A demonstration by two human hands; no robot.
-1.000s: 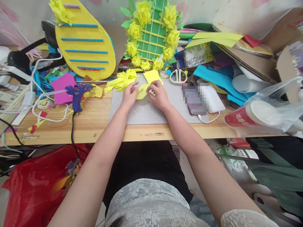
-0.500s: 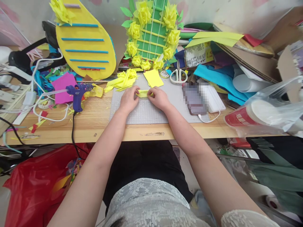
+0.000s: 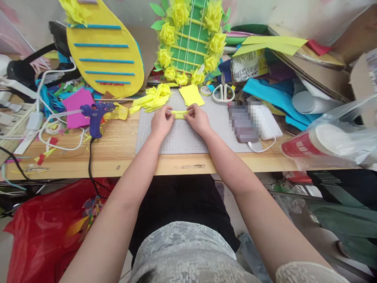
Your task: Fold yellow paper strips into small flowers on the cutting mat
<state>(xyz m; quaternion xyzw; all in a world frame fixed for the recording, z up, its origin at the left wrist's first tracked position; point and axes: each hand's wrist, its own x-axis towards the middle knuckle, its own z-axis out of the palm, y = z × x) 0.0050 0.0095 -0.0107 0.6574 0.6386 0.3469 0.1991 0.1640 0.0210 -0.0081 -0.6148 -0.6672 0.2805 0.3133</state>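
Observation:
A small folded strip of yellow crepe paper [image 3: 179, 114] is stretched between my two hands, low over the grey cutting mat [image 3: 188, 139]. My left hand [image 3: 161, 121] pinches its left end and my right hand [image 3: 198, 118] pinches the right end. Just beyond the fingers lies a stack of yellow paper squares [image 3: 191, 95]. To its left is a heap of folded yellow paper pieces [image 3: 154, 97]. White-handled scissors [image 3: 223, 92] rest at the mat's back edge, beside a small roll of tape [image 3: 205, 90].
A purple glue gun [image 3: 97, 118] with its cord stands on the left. Behind are a yellow board [image 3: 106, 55] with blue bars and a green board [image 3: 188, 47] with yellow paper flowers. A phone [image 3: 244, 122], a white power bank [image 3: 266, 121] and a bagged red cup [image 3: 303, 143] are on the right.
The yellow strip looks narrower and flatter between my fingers than before. Both hands have stayed in nearly the same place, and the view has shifted slightly.

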